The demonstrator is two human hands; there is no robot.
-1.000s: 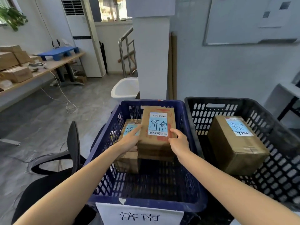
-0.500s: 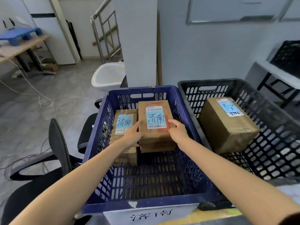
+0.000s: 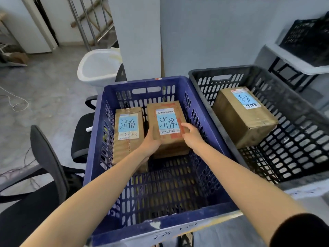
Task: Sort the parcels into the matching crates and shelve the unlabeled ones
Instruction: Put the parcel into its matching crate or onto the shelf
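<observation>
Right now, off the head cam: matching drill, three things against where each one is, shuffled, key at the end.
Things
1. parcel with a number starting 7
2. parcel printed 8元
3. white tub

Places
A. on the floor behind the blue crate
B. held between the left grip and the right grip
C. inside the black crate

Pairs: 1-C, 2-B, 3-A

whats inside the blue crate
Two labelled parcels: the left parcel and the right parcel, held by left hand and right hand. Anything beneath them is covered.
</observation>
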